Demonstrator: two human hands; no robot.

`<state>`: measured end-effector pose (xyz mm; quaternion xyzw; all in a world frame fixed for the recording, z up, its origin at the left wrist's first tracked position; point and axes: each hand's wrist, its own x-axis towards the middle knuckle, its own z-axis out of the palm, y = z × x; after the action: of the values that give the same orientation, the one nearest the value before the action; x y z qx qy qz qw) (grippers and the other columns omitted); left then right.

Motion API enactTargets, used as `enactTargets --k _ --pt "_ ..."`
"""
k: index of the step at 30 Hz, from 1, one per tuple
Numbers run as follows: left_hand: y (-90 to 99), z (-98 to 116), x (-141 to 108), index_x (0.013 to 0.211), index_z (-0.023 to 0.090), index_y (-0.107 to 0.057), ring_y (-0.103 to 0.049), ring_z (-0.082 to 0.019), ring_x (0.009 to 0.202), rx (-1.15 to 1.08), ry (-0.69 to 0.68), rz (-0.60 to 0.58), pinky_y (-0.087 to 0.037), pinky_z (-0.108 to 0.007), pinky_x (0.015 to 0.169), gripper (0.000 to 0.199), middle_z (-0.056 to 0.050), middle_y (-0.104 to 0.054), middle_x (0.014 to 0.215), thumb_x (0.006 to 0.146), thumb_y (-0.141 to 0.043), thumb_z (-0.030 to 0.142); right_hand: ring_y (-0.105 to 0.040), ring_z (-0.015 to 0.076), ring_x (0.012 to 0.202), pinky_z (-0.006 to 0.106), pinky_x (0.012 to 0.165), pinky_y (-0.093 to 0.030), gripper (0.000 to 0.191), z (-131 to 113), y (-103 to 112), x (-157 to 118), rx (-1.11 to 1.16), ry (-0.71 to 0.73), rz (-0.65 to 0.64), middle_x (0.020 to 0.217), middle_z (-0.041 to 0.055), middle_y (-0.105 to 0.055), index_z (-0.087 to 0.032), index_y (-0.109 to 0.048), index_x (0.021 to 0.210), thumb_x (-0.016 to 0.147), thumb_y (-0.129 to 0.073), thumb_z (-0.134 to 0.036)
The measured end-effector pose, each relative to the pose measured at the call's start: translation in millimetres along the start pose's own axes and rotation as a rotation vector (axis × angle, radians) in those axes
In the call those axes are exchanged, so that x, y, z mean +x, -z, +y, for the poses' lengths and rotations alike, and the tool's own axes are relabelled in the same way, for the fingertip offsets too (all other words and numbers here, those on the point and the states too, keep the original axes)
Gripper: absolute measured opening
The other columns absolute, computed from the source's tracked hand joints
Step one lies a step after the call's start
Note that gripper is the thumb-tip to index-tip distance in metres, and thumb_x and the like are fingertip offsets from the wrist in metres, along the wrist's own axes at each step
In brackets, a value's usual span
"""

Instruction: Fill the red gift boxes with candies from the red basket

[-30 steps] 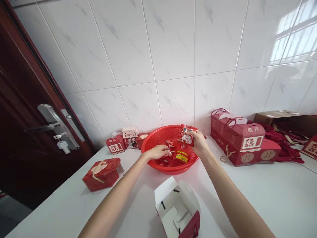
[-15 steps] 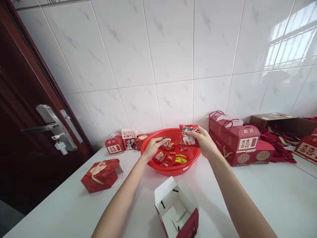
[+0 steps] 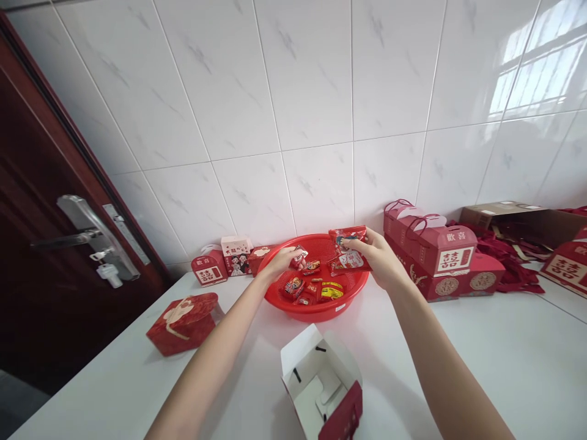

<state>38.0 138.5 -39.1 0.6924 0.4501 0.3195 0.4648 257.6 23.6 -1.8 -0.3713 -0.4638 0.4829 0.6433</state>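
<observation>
Red packet [image 3: 350,261] juts leftward, pinched in the right grip [image 3: 378,258].

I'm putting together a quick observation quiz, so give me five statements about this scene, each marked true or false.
1. The left hand holds a small wrapped piece at the red basket. True.
2. The red basket holds nothing. False: several other wrapped pieces lie in it.
3. The right hand holds a larger red packet. True.
4. No box stands open. False: the white-lined box in front of the red basket is open.
5. Keys hang at the door lock. True.
</observation>
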Motion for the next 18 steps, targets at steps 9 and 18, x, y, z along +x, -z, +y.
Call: enactTargets --k 9,18 --pt "-9.5 6 16 0.079 0.020 -0.051 -0.053 -0.013 0.060 -0.015 0.091 -0.084 -0.046 -0.028 0.064 0.037 0.002 -0.058 0.067 0.077 -0.067 0.053 -0.067 0.0189 0.075 0.030 0.065 -0.056 0.026 -32 20 -16 -0.070 0.131 0.047 0.082 0.0016 -0.072 -0.021 -0.067 0.087 0.069 -0.080 -0.034" --pt "-17.3 -7 50 0.076 0.022 -0.048 -0.050 -0.015 0.054 0.250 0.217 -0.103 -0.042 -0.029 0.057 0.045 0.003 -0.051 0.056 0.078 -0.065 0.064 -0.066 0.0182 0.071 0.028 0.061 -0.053 0.020 -38 38 -13 -0.146 0.166 0.159 0.077 0.0016 -0.071 -0.020 -0.065 0.083 0.070 -0.077 -0.029"
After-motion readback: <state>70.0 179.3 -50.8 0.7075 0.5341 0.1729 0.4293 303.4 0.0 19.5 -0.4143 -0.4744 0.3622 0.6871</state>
